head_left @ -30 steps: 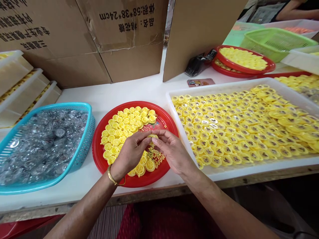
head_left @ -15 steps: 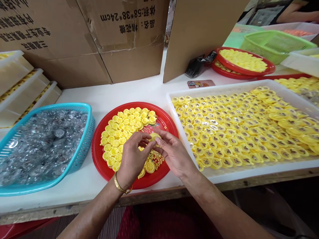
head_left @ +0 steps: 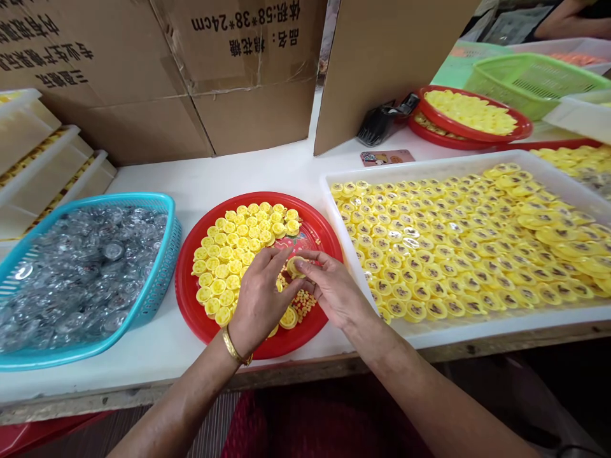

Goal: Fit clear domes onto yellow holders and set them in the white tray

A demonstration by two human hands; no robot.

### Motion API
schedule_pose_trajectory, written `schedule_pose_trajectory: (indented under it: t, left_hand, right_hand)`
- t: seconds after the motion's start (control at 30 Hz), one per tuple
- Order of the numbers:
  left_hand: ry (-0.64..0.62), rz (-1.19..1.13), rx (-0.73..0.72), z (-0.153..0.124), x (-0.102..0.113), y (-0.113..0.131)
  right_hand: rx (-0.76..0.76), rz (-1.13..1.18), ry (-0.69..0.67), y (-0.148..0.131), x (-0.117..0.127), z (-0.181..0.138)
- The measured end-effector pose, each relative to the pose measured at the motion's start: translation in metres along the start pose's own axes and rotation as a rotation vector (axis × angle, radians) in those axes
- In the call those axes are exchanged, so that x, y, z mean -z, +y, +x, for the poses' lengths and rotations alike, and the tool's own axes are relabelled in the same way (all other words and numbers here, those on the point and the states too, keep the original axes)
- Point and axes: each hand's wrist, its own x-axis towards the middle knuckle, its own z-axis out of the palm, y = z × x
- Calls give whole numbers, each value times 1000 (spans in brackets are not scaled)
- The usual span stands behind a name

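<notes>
Above the right part of a red round tray (head_left: 188, 305), my two hands meet around a small yellow round plastic piece (head_left: 294, 267). My right hand (head_left: 334, 286) pinches it between thumb and fingers. My left hand (head_left: 260, 296), with a gold bangle at its wrist, closes on its left side with curled fingers; the fingertips are partly hidden. Rows of similar yellow round pieces (head_left: 231, 238) cover the left and back of the tray. Small pale yellow beads (head_left: 303, 302) lie loose below my hands, beside another yellow piece (head_left: 287, 317).
At left stands a turquoise basket (head_left: 167, 254) of clear round plastic parts (head_left: 90, 273), with stacked tubs (head_left: 28, 172) behind. At right a white tray (head_left: 351, 273) holds many yellow pieces with pictures. Cardboard (head_left: 258, 121), a phone-like card (head_left: 386, 158) and red plates (head_left: 520, 130) are farther back.
The yellow piece has tilted and sunk slightly between my fingers. My left hand has turned a little, its thumb now lower. The whole view has shifted slightly.
</notes>
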Motion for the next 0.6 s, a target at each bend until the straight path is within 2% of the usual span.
schedule_pose_trajectory:
  t: [0.2, 0.37, 0.6]
  left_hand:
    - [27, 73, -117, 0, -4, -2]
    - [90, -20, -95, -1, -5, -3]
    - [-34, -11, -97, 4, 1, -6]
  right_hand:
    - [4, 71, -35, 0, -3, -3]
    - [6, 93, -50, -2, -1, -4]
    - [-5, 65, -87, -2, 0, -4]
